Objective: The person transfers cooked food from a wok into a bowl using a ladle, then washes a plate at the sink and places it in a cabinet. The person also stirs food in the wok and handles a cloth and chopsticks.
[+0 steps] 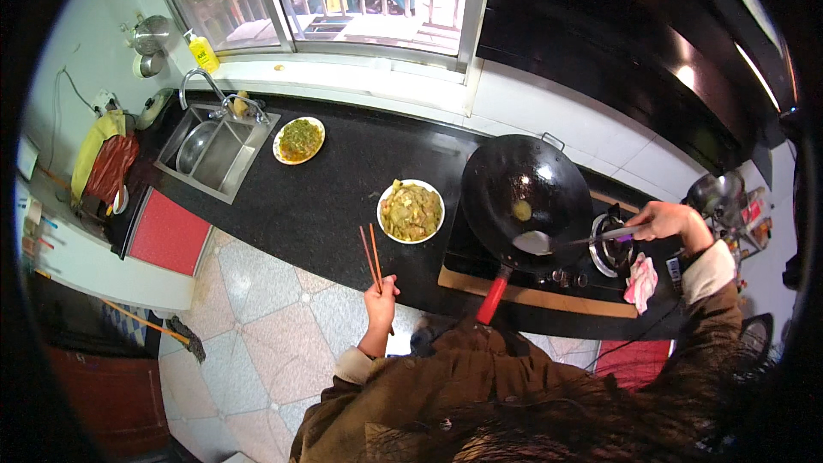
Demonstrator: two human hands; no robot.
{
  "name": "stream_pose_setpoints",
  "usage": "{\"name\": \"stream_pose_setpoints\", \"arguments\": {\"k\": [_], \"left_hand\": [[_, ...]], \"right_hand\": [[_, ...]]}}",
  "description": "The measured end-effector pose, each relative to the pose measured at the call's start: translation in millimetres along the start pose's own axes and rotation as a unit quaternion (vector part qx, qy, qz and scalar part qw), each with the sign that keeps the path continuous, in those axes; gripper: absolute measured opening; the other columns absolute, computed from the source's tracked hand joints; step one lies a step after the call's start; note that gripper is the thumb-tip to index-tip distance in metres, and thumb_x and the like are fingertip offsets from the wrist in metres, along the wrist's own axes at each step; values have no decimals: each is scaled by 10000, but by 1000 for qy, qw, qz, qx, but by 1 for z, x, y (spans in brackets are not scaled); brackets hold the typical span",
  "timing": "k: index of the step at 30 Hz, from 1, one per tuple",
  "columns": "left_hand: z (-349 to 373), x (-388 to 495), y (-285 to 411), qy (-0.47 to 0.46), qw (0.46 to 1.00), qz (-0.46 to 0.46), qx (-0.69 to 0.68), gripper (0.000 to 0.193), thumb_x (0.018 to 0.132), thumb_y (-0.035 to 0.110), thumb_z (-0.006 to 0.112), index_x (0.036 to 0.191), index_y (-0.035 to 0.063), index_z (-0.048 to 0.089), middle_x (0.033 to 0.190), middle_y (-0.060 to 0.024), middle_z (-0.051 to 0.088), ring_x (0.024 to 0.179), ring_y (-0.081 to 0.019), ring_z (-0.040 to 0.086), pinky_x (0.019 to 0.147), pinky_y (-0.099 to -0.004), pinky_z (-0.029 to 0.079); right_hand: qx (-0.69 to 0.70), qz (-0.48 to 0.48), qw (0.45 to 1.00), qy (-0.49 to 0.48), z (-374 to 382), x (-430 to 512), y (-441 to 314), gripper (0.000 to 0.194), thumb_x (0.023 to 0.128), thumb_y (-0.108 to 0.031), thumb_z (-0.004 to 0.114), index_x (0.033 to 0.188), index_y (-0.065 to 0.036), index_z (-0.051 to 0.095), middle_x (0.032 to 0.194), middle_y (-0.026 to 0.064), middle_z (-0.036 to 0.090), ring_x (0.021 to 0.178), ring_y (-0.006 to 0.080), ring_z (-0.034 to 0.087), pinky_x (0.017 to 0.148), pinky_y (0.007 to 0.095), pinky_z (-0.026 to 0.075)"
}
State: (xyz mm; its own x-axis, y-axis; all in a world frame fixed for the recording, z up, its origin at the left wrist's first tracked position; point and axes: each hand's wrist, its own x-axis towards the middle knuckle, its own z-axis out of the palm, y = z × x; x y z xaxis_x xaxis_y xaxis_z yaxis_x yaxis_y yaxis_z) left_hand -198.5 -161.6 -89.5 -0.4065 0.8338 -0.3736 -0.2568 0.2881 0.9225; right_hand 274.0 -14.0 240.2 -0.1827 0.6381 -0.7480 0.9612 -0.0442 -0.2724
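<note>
My left hand (380, 301) holds a pair of wooden chopsticks (371, 257), their tips pointing up and away from me. In my right hand (662, 220) is the handle of a metal wok spatula (532, 242), whose blade rests inside a black wok (495, 186). A small yellowish patch lies at the wok's bottom, and its red handle (493, 296) points toward my body. Left of the wok, a white bowl (384, 231) stands heaped with chunky yellow-green food (411, 209). Farther left sits an oval plate (277, 149) of food topped with chopped greens (300, 136).
The wok sits on the left of a black gas stove; its right burner (607, 247) is uncovered, with a crumpled pink-white cloth (641, 283) beside it. At the left, a steel sink (225, 161) contains a metal basin (193, 146). A range hood (617, 51) hangs above.
</note>
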Motion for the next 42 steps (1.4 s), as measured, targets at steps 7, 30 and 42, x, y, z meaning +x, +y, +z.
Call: {"name": "stream_pose_setpoints", "arguments": {"k": [7, 30, 42], "left_hand": [[-11, 2, -3, 33, 999, 24, -13, 240, 888, 234, 545, 914, 6, 617, 589, 7, 536, 392, -40, 346, 360, -201, 239], [5, -19, -2, 54, 998, 5, 26, 233, 883, 195, 544, 915, -11, 648, 633, 0, 572, 557, -54, 464, 519, -212, 361], [8, -109, 19, 184, 978, 54, 85, 251, 837, 218, 576, 777, -9, 664, 564, 1, 533, 473, -63, 402, 446, -250, 318]], "right_hand": [[119, -2, 991, 60, 33, 59, -40, 276, 869, -187, 539, 1103, -58, 611, 598, -26, 525, 537, 100, 472, 510, 255, 394], [-298, 1, 938, 179, 39, 44, 25, 444, 686, -200, 607, 1128, -239, 608, 896, 145, 635, 823, 316, 616, 723, 366, 502], [126, -156, 954, 222, 92, 157, 90, 556, 735, -79, 647, 1266, -126, 489, 1016, 141, 633, 870, 229, 614, 779, 307, 459]]}}
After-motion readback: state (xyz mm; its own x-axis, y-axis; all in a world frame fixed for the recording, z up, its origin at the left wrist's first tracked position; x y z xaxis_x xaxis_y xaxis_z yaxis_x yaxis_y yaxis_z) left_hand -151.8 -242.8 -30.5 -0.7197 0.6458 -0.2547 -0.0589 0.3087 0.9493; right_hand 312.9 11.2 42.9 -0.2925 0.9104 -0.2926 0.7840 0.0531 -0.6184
